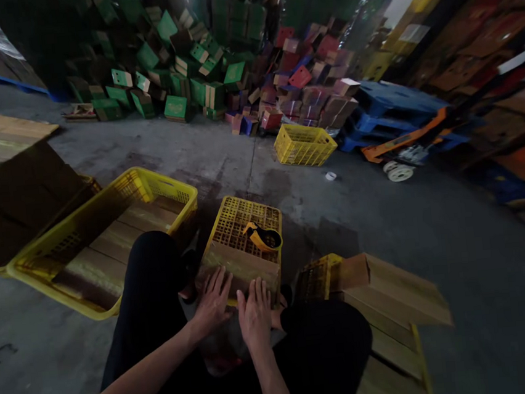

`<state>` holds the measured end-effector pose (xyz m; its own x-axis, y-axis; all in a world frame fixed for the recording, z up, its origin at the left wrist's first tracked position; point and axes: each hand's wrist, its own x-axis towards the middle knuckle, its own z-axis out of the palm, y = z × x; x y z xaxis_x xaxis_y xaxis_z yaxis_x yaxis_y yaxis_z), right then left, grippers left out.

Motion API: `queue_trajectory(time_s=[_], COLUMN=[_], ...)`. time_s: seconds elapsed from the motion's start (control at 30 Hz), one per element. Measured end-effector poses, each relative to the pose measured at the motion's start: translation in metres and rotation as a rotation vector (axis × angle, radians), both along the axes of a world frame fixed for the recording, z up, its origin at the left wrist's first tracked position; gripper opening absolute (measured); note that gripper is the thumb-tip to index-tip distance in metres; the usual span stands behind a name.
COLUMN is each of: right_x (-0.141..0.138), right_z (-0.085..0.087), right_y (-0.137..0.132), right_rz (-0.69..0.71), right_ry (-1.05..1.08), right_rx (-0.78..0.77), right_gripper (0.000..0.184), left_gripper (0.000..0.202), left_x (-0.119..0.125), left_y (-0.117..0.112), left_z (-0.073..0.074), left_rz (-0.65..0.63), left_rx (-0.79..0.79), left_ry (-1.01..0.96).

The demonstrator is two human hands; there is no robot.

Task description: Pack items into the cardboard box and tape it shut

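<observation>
The left hand [214, 302] and right hand [255, 312] are lying flat, fingers [223, 280] released, on the cardboard sheet [241, 266] atop the upturned crate [246, 220]. The tape dispenser [262, 237] is sitting just beyond, nearer the right hand.

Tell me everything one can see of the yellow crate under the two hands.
The crate is yellow plastic and looks upturned, its grid base facing up. It stands on the grey floor before the person. A brown cardboard sheet covers its near part, and the left hand and right hand lie flat on that sheet. A yellow-and-black tape dispenser rests on its far right part.
</observation>
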<state>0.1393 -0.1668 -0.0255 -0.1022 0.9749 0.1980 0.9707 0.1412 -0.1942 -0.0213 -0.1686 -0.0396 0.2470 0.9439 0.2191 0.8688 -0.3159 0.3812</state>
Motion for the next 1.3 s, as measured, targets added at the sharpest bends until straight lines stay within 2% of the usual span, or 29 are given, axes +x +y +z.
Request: queue_trajectory(time_s=[0.1,0.17,0.27,0.4,0.5,0.6,0.73,0.83,0.9,1.03,1.13,1.3], right_x=[-0.006,-0.015,-0.041,-0.080,-0.091,-0.073,-0.018,0.023,0.039,0.041,0.035,0.041], right_z=[0.004,0.007,0.012,0.015,0.016,0.020,0.023,0.019,0.013,0.001,-0.002,0.004], right_y=[0.002,0.005,0.012,0.026,0.035,0.037,0.031,0.027,0.024,0.020,0.020,0.015], right_rz=[-0.009,0.007,0.038,0.063,0.064,0.039,-0.080,-0.168,-0.174,-0.182,-0.177,-0.171], right_ry=[0.007,0.032,0.083,0.172,0.210,0.190,0.116,0.067,0.054,0.027,0.019,0.052], right_rx=[-0.029,-0.047,-0.073,-0.120,-0.156,-0.167,-0.135,-0.108,-0.096,-0.039,-0.014,-0.067], right_gripper=[0.070,0.068,0.063,0.060,0.059,0.056,0.055,0.054,0.053,0.056,0.058,0.052], left_gripper=[0.064,0.058,0.057,0.057,0.057,0.054,0.051,0.048,0.046,0.045,0.050,0.054], left_x=[-0.006,-0.014,-0.029,-0.041,-0.042,-0.038,-0.032,-0.029,-0.028,-0.025,-0.008,0.044], left_y=[0.002,0.007,0.016,0.019,0.018,0.017,0.017,0.016,0.016,0.022,0.027,0.023], left_z=[-0.005,-0.006,-0.011,-0.028,-0.036,-0.030,-0.013,-0.004,-0.001,0.004,0.009,0.013], left_rz=[-0.018,0.024,0.116,0.141,0.154,0.156,0.198,0.211,0.222,0.226,0.170,-0.161], left_rx=[-0.013,-0.022,-0.033,-0.052,-0.047,-0.041,-0.040,-0.026,-0.017,-0.002,-0.002,0.002], left_ry=[-0.021,-0.023,-0.014,-0.020,-0.009,0.011,-0.007,-0.027,-0.038,-0.027,0.001,0.031])
